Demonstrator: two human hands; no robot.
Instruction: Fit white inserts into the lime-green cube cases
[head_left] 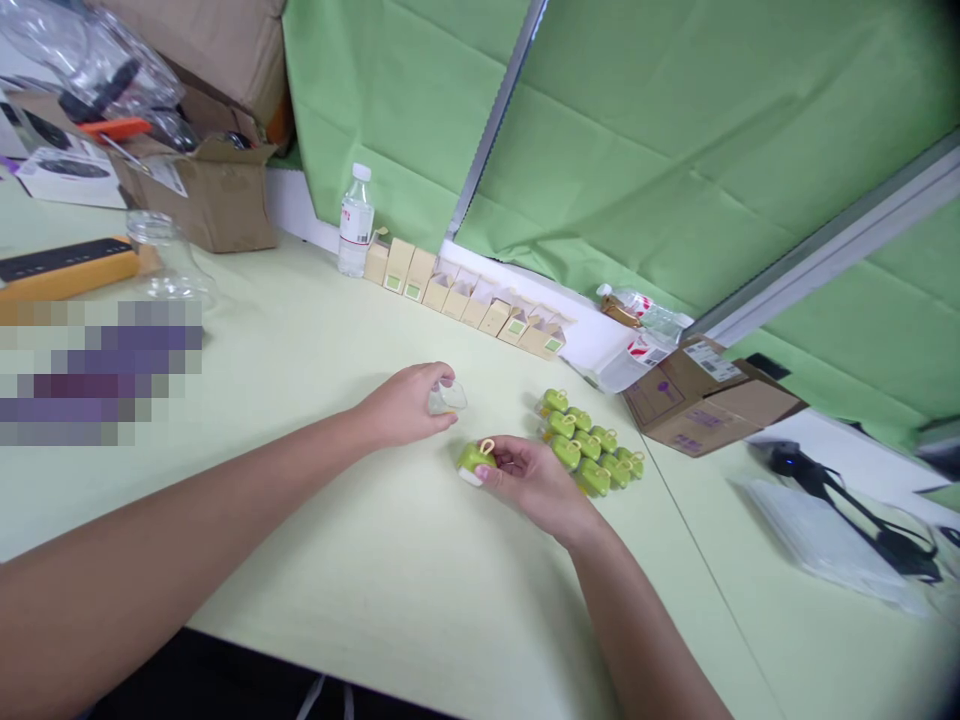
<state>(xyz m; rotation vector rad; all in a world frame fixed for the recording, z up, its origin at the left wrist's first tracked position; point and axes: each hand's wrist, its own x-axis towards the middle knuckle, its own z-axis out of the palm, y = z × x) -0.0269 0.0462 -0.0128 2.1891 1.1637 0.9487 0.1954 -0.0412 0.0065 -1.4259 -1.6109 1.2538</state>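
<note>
My left hand (411, 403) is closed around a small clear plastic shell (448, 398), held just over the table. In my right hand (534, 478), gripped by thumb and fingers, is a small green case (478, 458) with a whitish lower part and a pale loop on top. The two held things are apart, with the case nearer to me. Right of my hands stands a cluster of several similar green cases (595, 478), each with a loop; clear plastic shows at the edges of some.
A row of small cardboard boxes (459, 296), some with flaps up, lines the back by a water bottle (356, 222). Bottles and a carton (694, 400) stand at right, near a black cable (847, 510). Left are a glass jar (166, 255) and an open cardboard box (225, 200).
</note>
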